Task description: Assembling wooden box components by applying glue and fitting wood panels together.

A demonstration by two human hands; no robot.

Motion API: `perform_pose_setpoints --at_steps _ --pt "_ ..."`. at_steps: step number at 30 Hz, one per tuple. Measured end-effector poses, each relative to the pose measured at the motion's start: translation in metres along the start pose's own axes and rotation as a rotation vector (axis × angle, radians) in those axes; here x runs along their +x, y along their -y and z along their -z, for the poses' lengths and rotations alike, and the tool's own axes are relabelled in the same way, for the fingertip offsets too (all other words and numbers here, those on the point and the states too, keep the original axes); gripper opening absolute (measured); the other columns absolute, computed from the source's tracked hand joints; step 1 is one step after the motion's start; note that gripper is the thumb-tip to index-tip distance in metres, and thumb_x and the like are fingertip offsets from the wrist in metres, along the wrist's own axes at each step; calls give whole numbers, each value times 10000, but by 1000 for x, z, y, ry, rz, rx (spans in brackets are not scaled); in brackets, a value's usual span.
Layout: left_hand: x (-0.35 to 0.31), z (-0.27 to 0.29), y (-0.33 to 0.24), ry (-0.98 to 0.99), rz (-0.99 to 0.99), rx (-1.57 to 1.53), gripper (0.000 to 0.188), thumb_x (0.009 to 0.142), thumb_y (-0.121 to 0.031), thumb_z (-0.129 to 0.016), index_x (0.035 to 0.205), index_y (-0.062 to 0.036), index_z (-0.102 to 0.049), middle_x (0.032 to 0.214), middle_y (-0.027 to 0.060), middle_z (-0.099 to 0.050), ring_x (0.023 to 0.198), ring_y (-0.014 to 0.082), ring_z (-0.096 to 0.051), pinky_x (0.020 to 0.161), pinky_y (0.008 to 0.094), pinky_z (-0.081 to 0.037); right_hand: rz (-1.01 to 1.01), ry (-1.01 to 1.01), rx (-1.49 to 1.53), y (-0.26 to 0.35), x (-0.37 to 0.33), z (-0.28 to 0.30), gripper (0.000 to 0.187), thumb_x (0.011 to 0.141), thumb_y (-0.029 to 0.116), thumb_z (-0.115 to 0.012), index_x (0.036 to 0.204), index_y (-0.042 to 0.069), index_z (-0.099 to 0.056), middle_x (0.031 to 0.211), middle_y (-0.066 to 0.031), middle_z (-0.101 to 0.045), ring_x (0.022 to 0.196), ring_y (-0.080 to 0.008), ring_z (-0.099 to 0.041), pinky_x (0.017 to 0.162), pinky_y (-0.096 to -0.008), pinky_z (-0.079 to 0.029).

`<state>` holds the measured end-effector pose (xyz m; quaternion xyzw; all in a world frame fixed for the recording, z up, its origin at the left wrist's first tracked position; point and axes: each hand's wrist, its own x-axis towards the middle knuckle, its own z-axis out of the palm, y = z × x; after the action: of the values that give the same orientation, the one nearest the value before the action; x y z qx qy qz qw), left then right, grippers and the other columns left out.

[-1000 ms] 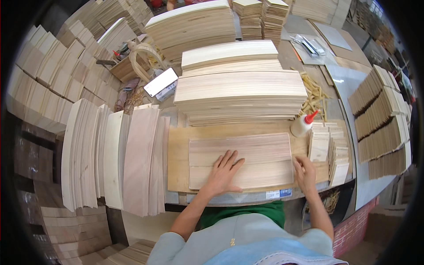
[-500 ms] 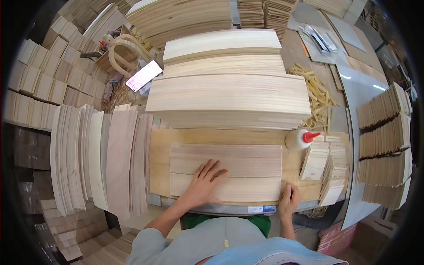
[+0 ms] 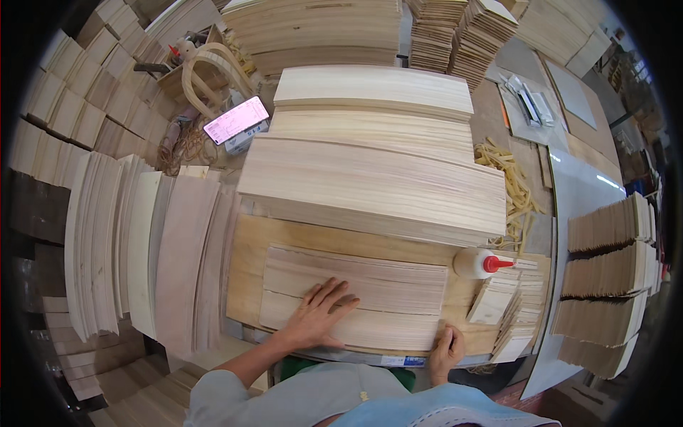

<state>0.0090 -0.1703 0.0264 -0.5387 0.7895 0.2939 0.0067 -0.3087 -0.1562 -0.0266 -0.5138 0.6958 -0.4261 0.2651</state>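
Two thin wooden boards lie edge to edge on a plywood work board: a pinkish far board (image 3: pixel 384 279) and a paler near board (image 3: pixel 391 329), with a narrow seam between them. My left hand (image 3: pixel 317 313) rests flat across that seam toward the left, fingers spread, holding nothing. Beside the near board's right corner, my right hand (image 3: pixel 446 349) is curled closed at the front edge of the work board (image 3: pixel 245 267). Whatever its fingers may hold is hidden. A white glue bottle (image 3: pixel 471 263) with a red nozzle stands beyond the boards' right end.
Large stacks of boards (image 3: pixel 377 171) rise just behind the work board. More boards stand on edge at left (image 3: pixel 185 263). Small wood pieces (image 3: pixel 498 299) lie at right, near yellowish strips (image 3: pixel 509 185). A lit phone (image 3: pixel 237 121) leans at the back left.
The whole view has tilted and shifted, so the bench appears lower and turned. Both hands keep nearly the same places relative to the boards.
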Motion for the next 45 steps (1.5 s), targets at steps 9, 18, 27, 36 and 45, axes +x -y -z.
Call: perform_pose_setpoints --at_steps 9,18,27,36,45 --pt "-1 5 0 -67 -47 -30 1002 604 -544 -759 1441 -156 -369 1522 149 -238 1437 329 -133 1152 486 -123 -47 -48 40 -10 -1 -2 195 964 139 -547 951 -38 -629 711 -20 -550 582 -71 -445 522 -217 -376" --pt "-4 2 1 -144 -70 -16 1026 574 -529 -781 1440 -158 -375 1516 158 -249 1433 336 -148 1146 483 -138 -12 -32 73 -11 1 -4 196 984 158 -529 987 -18 -614 666 52 -460 556 -16 -361 483 -180 -296" --pt "-4 1 -3 -123 -69 14 1027 575 -528 -785 1436 -152 -373 1515 160 -239 1431 336 -145 1142 485 -144 -62 -25 103 -3 0 -1 190 972 131 -539 957 -37 -626 732 -16 -548 605 -67 -446 538 -214 -383" --pt "-2 0 -5 -163 -60 3 1060 528 -469 -823 1432 -159 -364 1504 146 -273 1426 332 -176 1144 483 -167 99 -54 71 -6 2 -2 191 978 141 -533 968 -24 -628 729 6 -529 607 -54 -417 534 -207 -351" --pt "-5 -5 -3 -193 -76 9 1080 528 -477 -822 1439 -144 -346 1506 152 -263 1428 336 -166 1142 488 -171 12 1 84 -3 0 2 174 956 106 -550 953 -45 -638 816 -87 -633 735 -142 -564 685 -267 -464"
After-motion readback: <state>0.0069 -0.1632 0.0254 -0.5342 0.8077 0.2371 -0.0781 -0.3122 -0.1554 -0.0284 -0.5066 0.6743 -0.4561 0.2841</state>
